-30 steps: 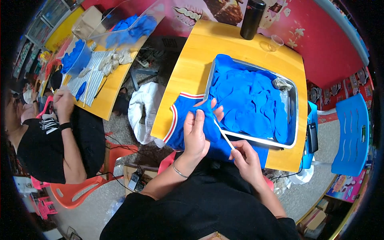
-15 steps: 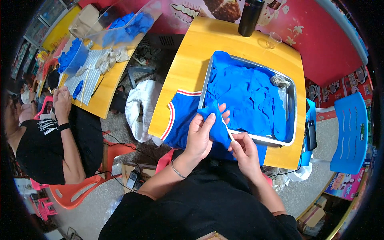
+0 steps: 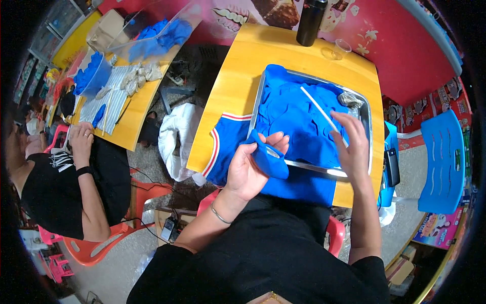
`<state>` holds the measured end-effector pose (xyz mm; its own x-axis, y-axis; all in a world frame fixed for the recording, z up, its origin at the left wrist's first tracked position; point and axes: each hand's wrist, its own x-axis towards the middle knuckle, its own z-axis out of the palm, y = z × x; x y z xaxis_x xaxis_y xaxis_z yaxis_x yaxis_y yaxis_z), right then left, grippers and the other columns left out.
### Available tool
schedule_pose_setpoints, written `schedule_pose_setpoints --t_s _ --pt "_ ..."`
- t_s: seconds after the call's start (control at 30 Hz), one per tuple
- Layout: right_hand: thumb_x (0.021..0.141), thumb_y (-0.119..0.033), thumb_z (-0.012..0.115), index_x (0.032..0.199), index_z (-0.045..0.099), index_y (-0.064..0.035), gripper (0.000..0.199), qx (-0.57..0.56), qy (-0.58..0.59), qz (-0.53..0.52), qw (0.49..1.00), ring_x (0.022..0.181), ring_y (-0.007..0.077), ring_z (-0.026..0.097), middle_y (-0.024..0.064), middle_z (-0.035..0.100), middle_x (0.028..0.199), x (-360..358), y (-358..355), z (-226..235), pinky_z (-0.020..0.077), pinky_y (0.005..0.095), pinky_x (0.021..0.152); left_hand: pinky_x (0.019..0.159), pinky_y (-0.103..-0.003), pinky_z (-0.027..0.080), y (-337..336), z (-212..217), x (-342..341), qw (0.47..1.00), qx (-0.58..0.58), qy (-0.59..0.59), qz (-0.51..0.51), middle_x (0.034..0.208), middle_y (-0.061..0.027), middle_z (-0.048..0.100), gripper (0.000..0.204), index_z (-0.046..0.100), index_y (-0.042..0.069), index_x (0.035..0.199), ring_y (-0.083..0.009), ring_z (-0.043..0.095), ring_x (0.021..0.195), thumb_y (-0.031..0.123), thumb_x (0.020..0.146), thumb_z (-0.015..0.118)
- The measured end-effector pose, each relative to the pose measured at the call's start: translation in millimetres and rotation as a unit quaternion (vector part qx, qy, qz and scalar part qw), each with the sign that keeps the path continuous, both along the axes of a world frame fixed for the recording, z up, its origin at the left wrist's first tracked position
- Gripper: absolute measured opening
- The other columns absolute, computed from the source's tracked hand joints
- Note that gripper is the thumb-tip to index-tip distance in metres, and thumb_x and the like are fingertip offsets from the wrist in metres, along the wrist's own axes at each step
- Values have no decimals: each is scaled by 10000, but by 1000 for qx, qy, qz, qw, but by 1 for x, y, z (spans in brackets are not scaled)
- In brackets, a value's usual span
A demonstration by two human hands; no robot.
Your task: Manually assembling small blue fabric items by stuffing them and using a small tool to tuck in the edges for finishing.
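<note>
A small blue cloth piece (image 3: 270,163) rests in my left hand (image 3: 246,175), palm up, with the thumb on it; a slit with a pale spot shows in the cloth. My right hand (image 3: 353,144) holds a thin white stick (image 3: 315,103) over the right part of a metal tray (image 3: 368,157). Many flat blue cloth pieces (image 3: 288,116) fill the tray. Beneath my left hand, a blue sleeveless jersey (image 3: 223,147) with red and white trim is spread at the table's near edge.
A crumpled greyish bundle (image 3: 350,100) lies in the tray's far right corner. On the yellow table (image 3: 243,55) stand a black bottle (image 3: 311,23) and a clear cup (image 3: 342,49). To the left, another person (image 3: 55,195) sits by a second table (image 3: 129,126). A blue chair (image 3: 443,162) stands right.
My right hand has left the cloth and moved up and right over the tray, carrying the white stick. My left hand keeps the cloth piece, now turned lower.
</note>
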<state>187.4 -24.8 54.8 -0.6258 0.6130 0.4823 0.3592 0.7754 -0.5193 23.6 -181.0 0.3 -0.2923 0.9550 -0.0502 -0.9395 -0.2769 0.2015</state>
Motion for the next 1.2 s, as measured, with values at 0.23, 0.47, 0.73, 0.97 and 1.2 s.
schedule_pose_setpoints --t_s 0.23,0.47,0.73,0.97,1.2 --pt "705 -128 723 926 616 -55 256 -112 29 178 977 852 275 591 113 592 933 -27 -61 3 474 359 750 1082 -451 257 6 5 12 999 30 20 9 1174 -151 550 198 575 80 991 -330 383 1257 138 866 433" --pt "721 -5 674 831 577 -27 149 -226 -8 196 954 824 256 598 101 586 880 -4 -52 5 486 330 701 1003 -354 351 -6 15 -4 906 -11 422 -30 1129 -135 558 248 533 14 1009 -234 494 1136 -51 770 523" --pt "691 -78 654 792 579 -96 127 9 -116 227 967 777 228 594 53 584 855 8 -46 51 479 341 649 774 -329 464 0 62 -16 594 94 799 -22 948 -112 542 166 586 17 924 -257 559 894 68 774 638" --pt "708 -193 619 761 554 -134 103 162 -239 263 921 768 189 565 20 547 777 18 -44 65 428 312 648 710 -345 476 6 76 -1 423 130 897 -9 899 -91 532 155 557 37 795 -244 559 871 145 731 649" --pt "686 -226 641 754 540 -139 150 139 -251 283 915 731 170 559 7 530 755 19 -46 69 430 310 628 715 -355 470 11 80 4 372 182 908 60 878 -87 530 170 543 40 743 -241 545 892 153 690 658"
